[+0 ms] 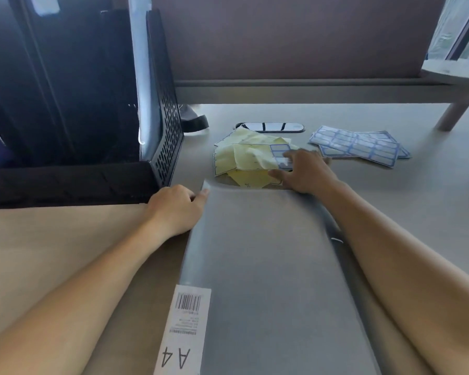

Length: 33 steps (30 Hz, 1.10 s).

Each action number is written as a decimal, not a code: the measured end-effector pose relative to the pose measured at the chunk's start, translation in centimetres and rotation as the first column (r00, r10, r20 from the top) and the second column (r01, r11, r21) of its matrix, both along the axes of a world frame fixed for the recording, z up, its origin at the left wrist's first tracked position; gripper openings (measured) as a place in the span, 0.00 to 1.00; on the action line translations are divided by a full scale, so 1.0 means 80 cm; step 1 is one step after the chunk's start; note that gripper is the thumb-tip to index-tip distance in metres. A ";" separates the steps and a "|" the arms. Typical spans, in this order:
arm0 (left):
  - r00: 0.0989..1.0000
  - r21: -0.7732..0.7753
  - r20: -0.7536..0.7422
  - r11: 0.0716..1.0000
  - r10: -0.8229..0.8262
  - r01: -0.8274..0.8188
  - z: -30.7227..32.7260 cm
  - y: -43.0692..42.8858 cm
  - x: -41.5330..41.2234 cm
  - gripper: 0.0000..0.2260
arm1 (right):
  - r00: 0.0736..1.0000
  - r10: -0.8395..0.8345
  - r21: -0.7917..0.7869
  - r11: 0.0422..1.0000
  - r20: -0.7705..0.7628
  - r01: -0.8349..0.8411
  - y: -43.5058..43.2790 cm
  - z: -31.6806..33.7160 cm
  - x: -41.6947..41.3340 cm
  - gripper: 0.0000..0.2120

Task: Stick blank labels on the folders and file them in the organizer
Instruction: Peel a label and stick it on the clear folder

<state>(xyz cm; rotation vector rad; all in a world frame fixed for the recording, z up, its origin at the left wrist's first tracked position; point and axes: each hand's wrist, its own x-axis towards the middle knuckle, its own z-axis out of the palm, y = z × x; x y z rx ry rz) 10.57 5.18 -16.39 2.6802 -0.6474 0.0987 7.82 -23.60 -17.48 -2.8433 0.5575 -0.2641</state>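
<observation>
At left, black organizer (165, 125) holding upright folders (146, 77), left hand (176, 209) pinching grey folder (268, 266), right hand (306, 169) flat on labels (278, 149)

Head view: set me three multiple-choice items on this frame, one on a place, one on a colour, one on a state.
1. Where is the black organizer relative to the grey folder?
A. To its far left
B. To its near right
C. On top of it

2. What colour are the crumpled backing sheets by the right hand?
A. Red
B. Green
C. Pale yellow

3. How is the grey folder placed?
A. Standing in the organizer
B. Lying flat on the desk
C. Held up in the air

Answers:
1 A, the organizer stands at the frame's left, beyond the folder's far-left corner.
2 C, the pile shows pale yellow.
3 B, the folder lies flat between both forearms.
</observation>
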 end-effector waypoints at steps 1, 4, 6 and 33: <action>1.000 -0.005 -0.003 1.000 0.009 -0.009 0.000 0.000 0.001 0.29 | 1.000 0.012 -0.012 1.000 0.022 -0.012 -0.001 0.001 -0.001 0.33; 0.999 -0.005 0.027 1.000 0.019 -0.019 -0.001 -0.001 -0.003 0.29 | 0.988 0.059 -0.033 0.998 0.144 -0.055 -0.002 0.005 -0.004 0.20; 0.998 -0.038 0.048 0.999 0.030 -0.028 -0.002 0.000 -0.006 0.30 | 0.972 0.082 -0.031 0.997 0.222 -0.077 -0.001 0.010 -0.007 0.13; 0.903 -0.749 -0.429 0.550 0.020 -0.368 0.032 0.021 -0.007 0.26 | 0.999 -0.025 0.904 0.428 0.028 -0.015 0.031 0.066 -0.133 0.15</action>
